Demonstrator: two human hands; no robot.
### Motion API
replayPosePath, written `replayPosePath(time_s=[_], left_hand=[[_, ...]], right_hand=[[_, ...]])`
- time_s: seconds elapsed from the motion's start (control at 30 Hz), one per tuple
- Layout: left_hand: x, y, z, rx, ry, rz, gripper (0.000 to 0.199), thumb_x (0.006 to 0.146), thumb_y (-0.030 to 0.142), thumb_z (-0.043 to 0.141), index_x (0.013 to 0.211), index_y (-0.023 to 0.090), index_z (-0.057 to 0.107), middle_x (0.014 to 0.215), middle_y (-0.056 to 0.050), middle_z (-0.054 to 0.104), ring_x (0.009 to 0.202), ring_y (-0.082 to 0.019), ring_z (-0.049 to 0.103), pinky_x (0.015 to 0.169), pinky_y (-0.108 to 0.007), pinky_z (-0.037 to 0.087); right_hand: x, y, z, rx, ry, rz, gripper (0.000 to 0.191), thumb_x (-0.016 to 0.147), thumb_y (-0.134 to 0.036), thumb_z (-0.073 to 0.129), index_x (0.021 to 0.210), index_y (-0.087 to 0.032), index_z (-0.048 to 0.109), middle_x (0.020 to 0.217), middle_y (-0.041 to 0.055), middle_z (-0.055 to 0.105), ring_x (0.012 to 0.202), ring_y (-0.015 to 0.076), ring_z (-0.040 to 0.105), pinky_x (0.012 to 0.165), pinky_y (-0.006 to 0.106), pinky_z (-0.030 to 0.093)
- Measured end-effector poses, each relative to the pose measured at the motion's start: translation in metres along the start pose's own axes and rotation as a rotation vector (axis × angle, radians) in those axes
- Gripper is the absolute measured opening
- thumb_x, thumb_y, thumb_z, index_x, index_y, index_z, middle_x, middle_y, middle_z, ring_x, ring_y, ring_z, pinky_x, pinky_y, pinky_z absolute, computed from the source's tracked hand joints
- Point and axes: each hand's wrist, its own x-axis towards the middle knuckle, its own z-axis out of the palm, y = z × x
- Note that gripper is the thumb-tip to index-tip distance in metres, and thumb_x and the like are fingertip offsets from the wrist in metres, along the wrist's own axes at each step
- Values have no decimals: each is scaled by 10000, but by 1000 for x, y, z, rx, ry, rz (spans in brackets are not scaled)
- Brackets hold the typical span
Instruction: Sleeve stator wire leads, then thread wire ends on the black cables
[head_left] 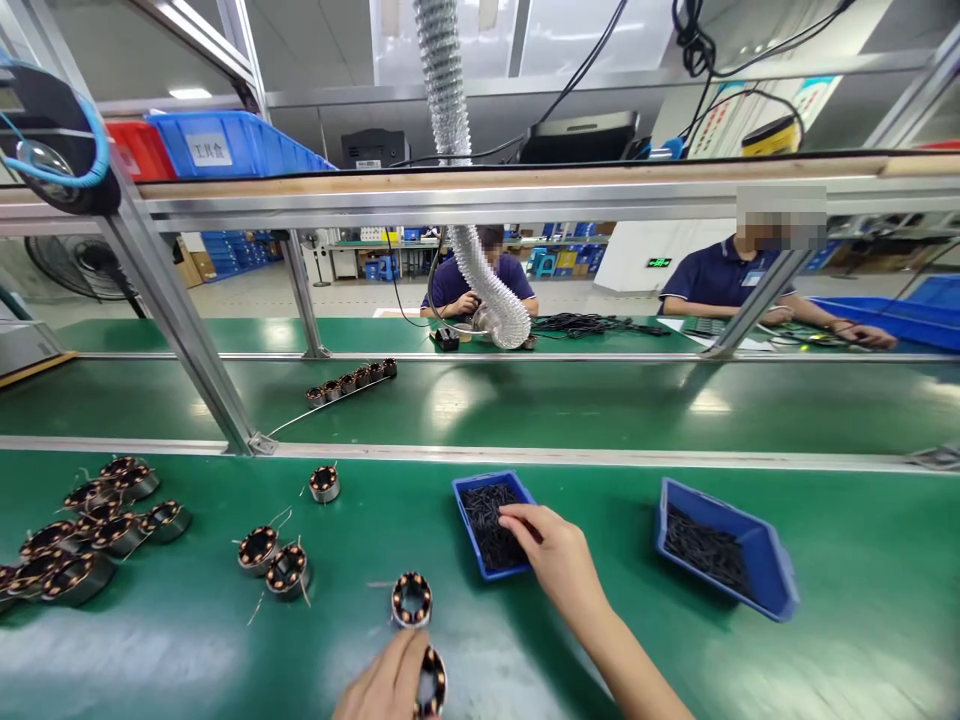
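At the bottom edge, my left hand [384,682] is closed around the side of a motor stator [439,684], a metal ring with copper windings; part of it is hidden by the fingers. Just beyond it stands another stator [412,600] with a thin wire sticking out to the left. My right hand [556,552] is over the right side of a small blue tray [471,545] full of short black tube pieces [491,515]. Its thumb and forefinger are pinched together, and I cannot make out what is between them.
A second blue tray [776,575] of black pieces sits to the right. Several stators [112,525] cluster at the left, with a few more [287,570] nearer. A metal post [180,270] and a hanging silver duct [480,265] stand before me. Two people work across the bench.
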Motion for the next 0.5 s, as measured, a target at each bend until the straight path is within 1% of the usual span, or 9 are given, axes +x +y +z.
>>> replayPosePath(time_s=[0.07, 0.1, 0.17, 0.23, 0.27, 0.33, 0.43, 0.5], left_hand=[[23, 8, -27, 1, 11, -44, 527, 915, 234, 518, 1437, 165, 489, 1436, -141, 568, 1234, -292, 616, 1006, -366, 545], [35, 11, -42, -2, 23, -92, 512, 926, 222, 487, 1430, 132, 488, 1429, -161, 566, 1240, -295, 609, 1021, -401, 530], [54, 15, -67, -24, 24, -170, 484, 924, 196, 475, 1399, 109, 507, 1377, -174, 596, 1206, -296, 623, 1007, -437, 527], [61, 16, -81, -61, 20, -219, 460, 912, 198, 503, 1365, 122, 537, 1314, -163, 630, 1156, -297, 645, 976, -449, 538], [60, 16, -83, -83, 20, -232, 450, 903, 209, 527, 1347, 135, 554, 1284, -154, 644, 1129, -297, 655, 958, -448, 546], [50, 15, -78, -134, 28, -219, 442, 875, 221, 576, 1314, 166, 587, 1245, -134, 662, 1098, -291, 666, 932, -431, 561], [30, 14, -62, -216, 50, -89, 494, 835, 175, 598, 1328, 199, 588, 1250, -115, 662, 1128, -263, 657, 954, -377, 561], [22, 14, -52, -255, 77, -5, 535, 832, 144, 584, 1363, 204, 565, 1259, -112, 657, 1149, -242, 649, 974, -343, 553]], right_hand=[[0, -2, -3, 23, 1, 5, 355, 932, -471, 524, 883, -226, 776, 911, 82, 796, 825, 269, 746, 782, 395, 585], [-1, -5, -4, 33, -1, 5, 342, 933, -459, 526, 899, -229, 776, 927, 81, 794, 842, 269, 744, 792, 392, 583], [-3, -13, -7, 73, -19, 2, 308, 939, -418, 525, 940, -236, 774, 963, 75, 791, 879, 260, 741, 814, 377, 579], [-7, -25, -10, 147, -70, 1, 280, 945, -361, 519, 975, -245, 772, 968, 64, 789, 887, 243, 738, 811, 351, 578], [-9, -32, -11, 187, -107, 3, 268, 946, -334, 522, 982, -248, 772, 959, 60, 787, 878, 234, 736, 803, 337, 577], [-16, -47, -11, 251, -191, 2, 239, 942, -287, 542, 982, -248, 774, 934, 55, 782, 859, 220, 730, 795, 315, 570], [-29, -63, -2, 258, -309, -32, 209, 936, -220, 574, 1012, -225, 769, 921, 61, 778, 849, 207, 721, 796, 295, 559], [-38, -68, 9, 220, -366, -100, 236, 950, -177, 545, 1049, -200, 758, 911, 73, 776, 838, 208, 710, 776, 295, 555]])
